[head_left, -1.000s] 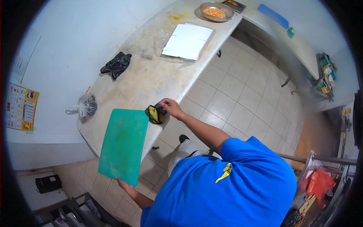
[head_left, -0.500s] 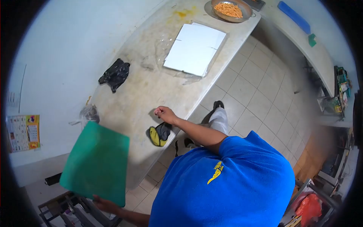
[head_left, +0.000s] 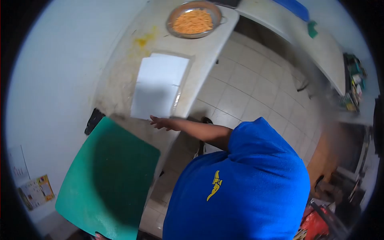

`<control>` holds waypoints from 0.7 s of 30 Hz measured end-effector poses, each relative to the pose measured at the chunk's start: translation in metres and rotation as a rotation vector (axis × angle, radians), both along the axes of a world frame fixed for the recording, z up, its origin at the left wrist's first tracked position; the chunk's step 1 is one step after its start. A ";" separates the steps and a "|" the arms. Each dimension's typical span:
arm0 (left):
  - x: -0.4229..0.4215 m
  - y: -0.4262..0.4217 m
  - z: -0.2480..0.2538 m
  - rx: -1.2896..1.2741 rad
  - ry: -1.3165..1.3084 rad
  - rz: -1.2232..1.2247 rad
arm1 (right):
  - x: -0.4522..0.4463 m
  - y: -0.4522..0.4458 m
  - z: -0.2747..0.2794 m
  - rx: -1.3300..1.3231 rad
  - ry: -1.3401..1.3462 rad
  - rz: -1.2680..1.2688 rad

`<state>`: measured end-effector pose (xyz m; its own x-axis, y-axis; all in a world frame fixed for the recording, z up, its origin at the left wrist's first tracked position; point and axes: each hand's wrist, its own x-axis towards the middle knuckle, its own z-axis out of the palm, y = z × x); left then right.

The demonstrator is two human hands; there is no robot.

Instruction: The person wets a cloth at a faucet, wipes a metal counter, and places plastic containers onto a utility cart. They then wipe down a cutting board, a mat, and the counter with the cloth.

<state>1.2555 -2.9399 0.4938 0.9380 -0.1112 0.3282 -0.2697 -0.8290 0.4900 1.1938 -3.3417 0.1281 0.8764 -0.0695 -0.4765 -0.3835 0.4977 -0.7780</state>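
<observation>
My left hand (head_left: 100,237) shows only at the bottom edge, its fingertips at the slot in the edge of a large green cutting board (head_left: 120,172). The board is tilted over the near end of the table, with a dark shadow across it. My right hand (head_left: 161,122) is stretched out over the table, palm down, fingers apart and holding nothing. Just beyond it lies a stack of white flat sheets (head_left: 160,84) with clear plastic around its edge. The right hand is at the stack's near edge; whether it touches cannot be told.
A metal pan (head_left: 175,33) of orange strips (head_left: 193,22) stands at the far end of the pale table (head_left: 208,56). Part of a black plastic bag (head_left: 95,121) shows behind the board by the wall. Tiled floor (head_left: 256,84) lies right of the table.
The view has shifted toward the far end. My left hand has brought the green board further over the table, covering the yellow-black cloth item. My right hand has opened and moved to the white sheets.
</observation>
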 end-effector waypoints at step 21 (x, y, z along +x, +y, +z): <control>-0.221 -0.244 -0.157 -0.450 0.735 -0.905 | -0.561 -0.032 0.032 0.248 -0.287 -0.793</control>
